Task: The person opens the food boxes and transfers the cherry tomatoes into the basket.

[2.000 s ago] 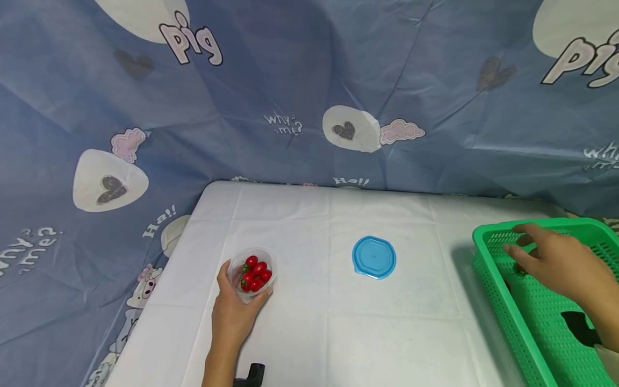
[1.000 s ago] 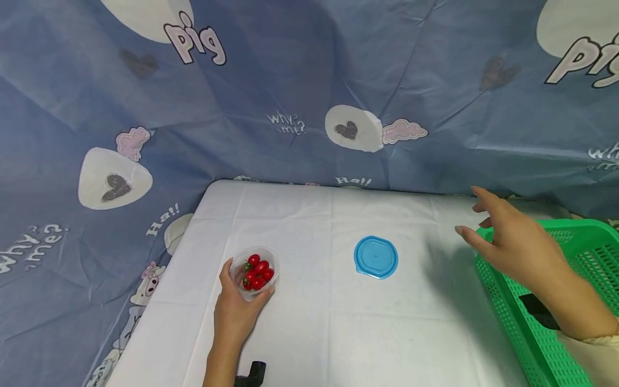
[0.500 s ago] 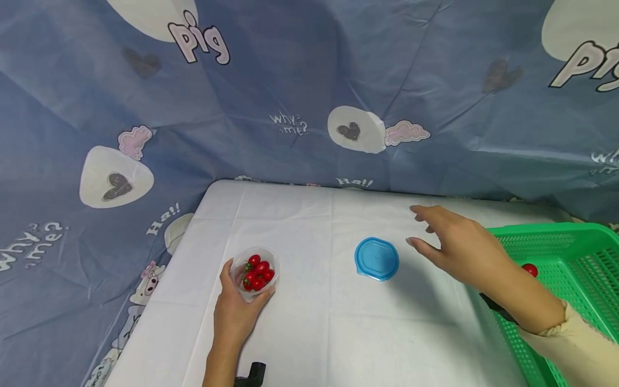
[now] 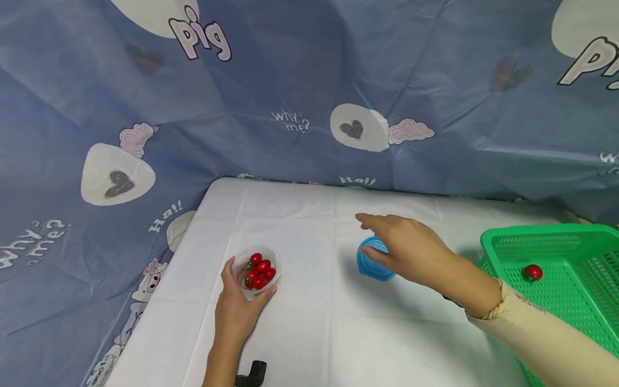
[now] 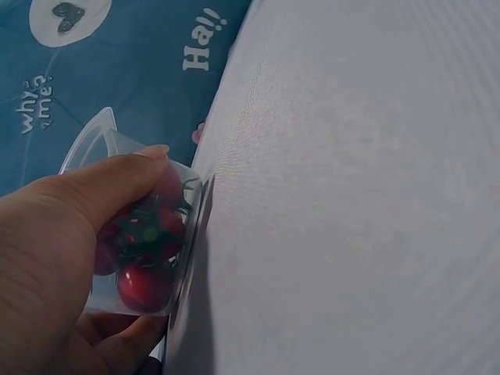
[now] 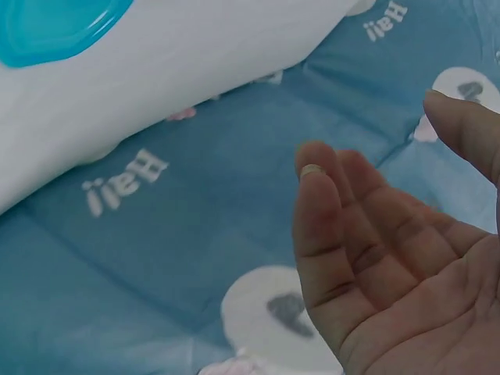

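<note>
My left hand (image 4: 240,314) grips a clear plastic container (image 5: 117,148) round its side, thumb on one side and fingers on the other. The container stands on the white-covered table and holds several cherry tomatoes (image 4: 260,271) with green stems. Over the blue lid (image 4: 374,267) hovers my right hand (image 4: 411,247), its fingers extended and thumb apart, with nothing in it. Part of the lid is hidden beneath that hand in the head view. In the right wrist view the lid shows at the top left, apart from the fingers (image 6: 320,226).
A green perforated basket (image 4: 505,234) stands on the right side of the table, with a red tomato (image 4: 533,272) inside it. The right sleeve (image 4: 532,328) passes over the basket's near left part. A blue printed curtain (image 4: 290,80) hangs behind the table.
My right hand has moved left, out of the basket and across the table to above the blue lid. The left hand still grips the container in the same place.
</note>
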`<state>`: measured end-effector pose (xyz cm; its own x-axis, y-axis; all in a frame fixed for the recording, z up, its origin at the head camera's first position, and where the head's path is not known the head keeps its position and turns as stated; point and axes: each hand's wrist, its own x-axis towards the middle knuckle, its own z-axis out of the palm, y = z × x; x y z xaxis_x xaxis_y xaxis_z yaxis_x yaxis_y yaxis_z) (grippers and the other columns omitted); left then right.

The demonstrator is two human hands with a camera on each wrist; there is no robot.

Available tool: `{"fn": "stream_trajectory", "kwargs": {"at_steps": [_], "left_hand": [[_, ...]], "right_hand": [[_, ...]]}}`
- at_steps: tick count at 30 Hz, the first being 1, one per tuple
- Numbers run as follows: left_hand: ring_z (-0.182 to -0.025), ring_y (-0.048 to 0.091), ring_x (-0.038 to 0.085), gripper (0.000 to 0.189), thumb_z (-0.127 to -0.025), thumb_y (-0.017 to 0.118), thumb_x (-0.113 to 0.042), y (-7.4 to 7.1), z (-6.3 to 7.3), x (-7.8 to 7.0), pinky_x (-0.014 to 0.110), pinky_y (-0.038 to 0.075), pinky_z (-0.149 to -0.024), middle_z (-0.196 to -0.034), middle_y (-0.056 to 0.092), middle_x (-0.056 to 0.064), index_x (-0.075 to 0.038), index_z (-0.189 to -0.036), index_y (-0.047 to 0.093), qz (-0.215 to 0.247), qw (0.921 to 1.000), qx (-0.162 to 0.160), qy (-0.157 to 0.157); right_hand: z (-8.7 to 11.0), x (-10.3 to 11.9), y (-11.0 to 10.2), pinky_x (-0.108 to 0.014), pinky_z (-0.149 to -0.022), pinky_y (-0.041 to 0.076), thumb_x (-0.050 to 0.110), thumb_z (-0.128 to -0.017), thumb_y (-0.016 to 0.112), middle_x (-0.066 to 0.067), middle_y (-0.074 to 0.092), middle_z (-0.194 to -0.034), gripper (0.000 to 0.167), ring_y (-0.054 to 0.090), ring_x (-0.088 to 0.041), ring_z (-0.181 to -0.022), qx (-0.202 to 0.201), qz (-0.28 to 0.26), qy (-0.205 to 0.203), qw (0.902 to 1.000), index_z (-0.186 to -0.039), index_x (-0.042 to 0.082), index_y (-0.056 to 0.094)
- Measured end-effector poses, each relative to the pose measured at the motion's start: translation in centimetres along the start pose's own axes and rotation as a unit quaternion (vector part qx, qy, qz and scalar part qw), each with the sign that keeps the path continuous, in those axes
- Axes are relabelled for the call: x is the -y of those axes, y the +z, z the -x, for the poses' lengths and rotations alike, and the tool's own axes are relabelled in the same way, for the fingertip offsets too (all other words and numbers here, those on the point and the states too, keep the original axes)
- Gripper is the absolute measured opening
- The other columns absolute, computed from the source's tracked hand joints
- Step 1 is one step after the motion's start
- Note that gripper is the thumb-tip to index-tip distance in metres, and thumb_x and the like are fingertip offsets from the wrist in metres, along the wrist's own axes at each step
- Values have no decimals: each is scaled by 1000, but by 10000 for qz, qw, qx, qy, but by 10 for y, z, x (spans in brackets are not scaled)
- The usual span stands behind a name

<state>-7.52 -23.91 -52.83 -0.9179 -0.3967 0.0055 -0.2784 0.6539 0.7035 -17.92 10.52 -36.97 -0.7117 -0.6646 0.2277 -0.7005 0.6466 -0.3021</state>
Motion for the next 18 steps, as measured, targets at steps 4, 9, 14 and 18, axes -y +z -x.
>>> {"fn": "stream_trajectory", "kwargs": {"at_steps": [4,9,14,18], "left_hand": [[-130,54,56,115,-80,92,-29,-1,-1,0,75,46,-97,-155,49,25,-12,-165,16,8,10000,-32,20],[-130,54,56,115,-80,92,-29,-1,0,1,75,46,-96,-154,49,25,-12,-165,16,6,10000,-9,-6],[-130,55,54,114,-80,93,-29,0,0,2,74,46,-98,-154,51,23,-12,-164,18,48,10000,-59,20],[-131,55,53,114,-80,92,-30,0,0,1,73,45,-99,-154,52,22,-12,-164,18,19,10000,-55,44]], "right_hand": [[-14,11,13,-39,-71,60,24,-91,85,-3,77,-115,54,73,-20,-87,-3,-10,-307,9995,-136,5,62],[-29,25,30,-36,-70,60,18,-89,85,-1,77,-115,49,73,-19,-85,166,-16,-602,9980,-131,6,63],[-42,38,45,-32,-69,58,16,-89,85,-2,77,-101,46,68,-16,-75,410,-66,-898,9951,-129,6,64],[-51,47,54,-32,-69,58,15,-91,83,-2,76,-94,42,65,-15,-70,606,-142,-1112,9918,-127,5,64]]}}
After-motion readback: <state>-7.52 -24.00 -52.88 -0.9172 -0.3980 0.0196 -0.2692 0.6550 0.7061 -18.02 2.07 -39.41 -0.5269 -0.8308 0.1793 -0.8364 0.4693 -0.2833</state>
